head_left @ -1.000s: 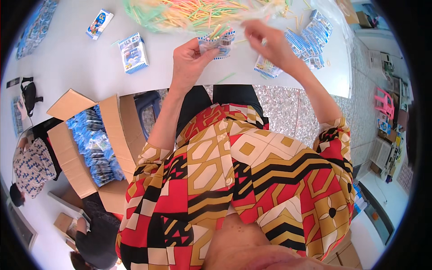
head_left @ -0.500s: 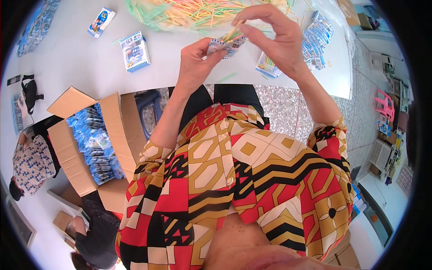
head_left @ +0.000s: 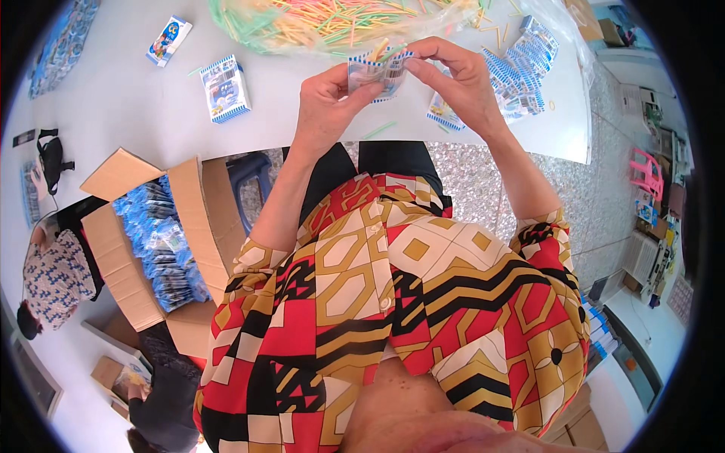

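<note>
Between my two hands is a small blue-and-white plastic packet (head_left: 387, 84) with its mouth upward. A few thin yellow and green sticks (head_left: 380, 53) poke out of the top. My left hand (head_left: 329, 107) is closed on the packet's left side, thumb across its front. My right hand (head_left: 462, 84) pinches the packet's upper right edge between thumb and fingers. Just beyond lies a big clear plastic bag (head_left: 253, 36) heaped with pink, yellow and green sticks. Behind my right hand, a fanned pile of flat packets (head_left: 526, 69) rests beside another packet (head_left: 444, 113), partly covered.
On the white table (head_left: 302, 72), a blue-and-white pack (head_left: 225, 89) and a smaller packet (head_left: 168, 41) lie to the left. Loose sticks are scattered about. An open cardboard box (head_left: 189, 204) full of blue packets stands at lower left. Two other people are at the left.
My right hand has come down from above the packet to its right edge and now grips it. The packet's mouth has spread wider, and the sticks now stand inside.
</note>
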Demonstrator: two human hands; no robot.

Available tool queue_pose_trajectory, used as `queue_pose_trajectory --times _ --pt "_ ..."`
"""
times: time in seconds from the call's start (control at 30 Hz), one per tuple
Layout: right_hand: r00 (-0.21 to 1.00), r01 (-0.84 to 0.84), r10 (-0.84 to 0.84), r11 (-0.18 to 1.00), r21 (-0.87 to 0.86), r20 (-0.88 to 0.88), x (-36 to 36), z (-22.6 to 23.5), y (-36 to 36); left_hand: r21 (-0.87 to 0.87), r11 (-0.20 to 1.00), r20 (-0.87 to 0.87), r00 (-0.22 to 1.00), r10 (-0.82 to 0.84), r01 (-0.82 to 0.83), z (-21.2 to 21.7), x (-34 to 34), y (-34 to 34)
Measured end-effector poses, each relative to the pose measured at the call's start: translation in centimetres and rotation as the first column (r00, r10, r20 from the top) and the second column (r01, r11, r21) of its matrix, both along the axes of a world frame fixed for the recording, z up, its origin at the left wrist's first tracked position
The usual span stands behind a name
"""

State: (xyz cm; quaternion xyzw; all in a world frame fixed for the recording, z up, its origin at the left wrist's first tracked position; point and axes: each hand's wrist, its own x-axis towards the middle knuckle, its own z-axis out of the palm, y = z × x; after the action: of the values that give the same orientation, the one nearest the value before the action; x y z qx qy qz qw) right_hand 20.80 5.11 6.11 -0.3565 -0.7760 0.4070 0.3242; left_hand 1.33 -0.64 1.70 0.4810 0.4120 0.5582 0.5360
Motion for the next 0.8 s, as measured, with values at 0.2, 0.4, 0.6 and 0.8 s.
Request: queue_pose_trajectory --times 0.2,0.4,0.6,0.8 --pt "0.997 0.082 -0.082 0.988 0.132 -0.002 0.0 1.9 -1.5 0.056 0.993 -0.184 0.977 0.110 -0.101 1.1 -0.7 -0.3" --pt "0.993 0.119 -0.114 0.974 0.195 -0.037 1.0 1.5 -2.3 0.227 0.955 -0.310 0.915 0.257 -0.191 1.8 0.6 -0.1" --pt "0.981 0.192 -0.194 0.974 0.125 0.006 2.7 -1.3 -3.3 0.095 0.993 -0.387 0.916 0.104 -0.073 1.0 2.2 0.4" --pt "0.890 0.451 -0.452 0.892 -0.019 -0.069 5.2 -3.7 -5.6 -0.077 0.985 -0.197 0.966 -0.168 0.156 -0.7 5.1 2.1"
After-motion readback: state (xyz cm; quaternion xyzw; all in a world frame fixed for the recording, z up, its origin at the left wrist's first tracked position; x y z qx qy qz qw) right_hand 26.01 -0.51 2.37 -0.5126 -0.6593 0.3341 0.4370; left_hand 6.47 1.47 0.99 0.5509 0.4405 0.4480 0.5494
